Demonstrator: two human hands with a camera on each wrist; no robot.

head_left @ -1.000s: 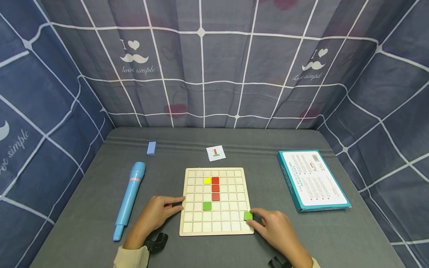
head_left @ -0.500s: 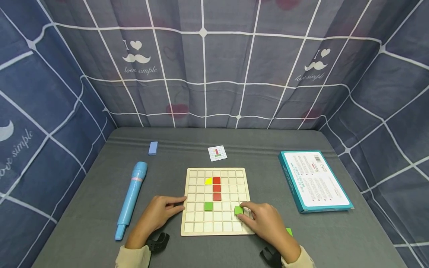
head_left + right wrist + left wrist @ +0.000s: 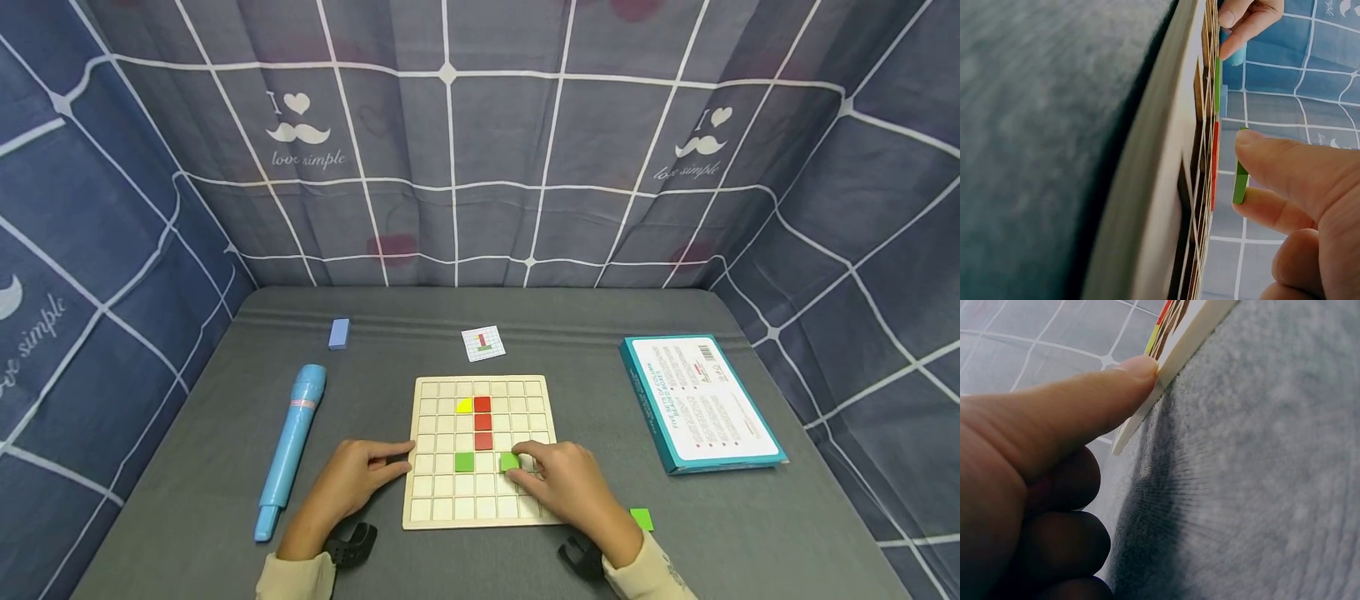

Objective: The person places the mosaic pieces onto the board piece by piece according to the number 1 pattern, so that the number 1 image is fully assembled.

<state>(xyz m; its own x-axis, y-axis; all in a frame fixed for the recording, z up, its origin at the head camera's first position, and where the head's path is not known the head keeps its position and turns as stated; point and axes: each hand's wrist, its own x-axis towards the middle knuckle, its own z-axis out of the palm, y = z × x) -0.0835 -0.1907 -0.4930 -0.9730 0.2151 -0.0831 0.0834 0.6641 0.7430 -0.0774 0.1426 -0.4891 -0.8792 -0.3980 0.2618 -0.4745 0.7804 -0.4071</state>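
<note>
A wooden grid board (image 3: pixel 442 510) lies on the grey table. My right hand (image 3: pixel 570 487) pinches a green square tile (image 3: pixel 509 462) between thumb and index finger over the board's right half. In the right wrist view this tile (image 3: pixel 1240 184) is held clear of the board's surface. My left hand (image 3: pixel 352 479) touches the board's left edge with straight thumb and index finger. On the board, a yellow tile (image 3: pixel 465 406) sits left of a column of three red tiles (image 3: pixel 482 422). Another green tile (image 3: pixel 464 462) sits below and left of that column.
One more green tile (image 3: pixel 641 519) lies on the table by the right forearm. Behind the board is a small printed pattern card (image 3: pixel 483 342). A blue block (image 3: pixel 339 333) and a light-blue tube (image 3: pixel 291 450) lie left; a teal box (image 3: pixel 701 404) lies right.
My right hand has carried the green tile leftward and slightly away from me, from the board's right edge inward. The loose green tile by the forearm has come into view. The left hand stays put.
</note>
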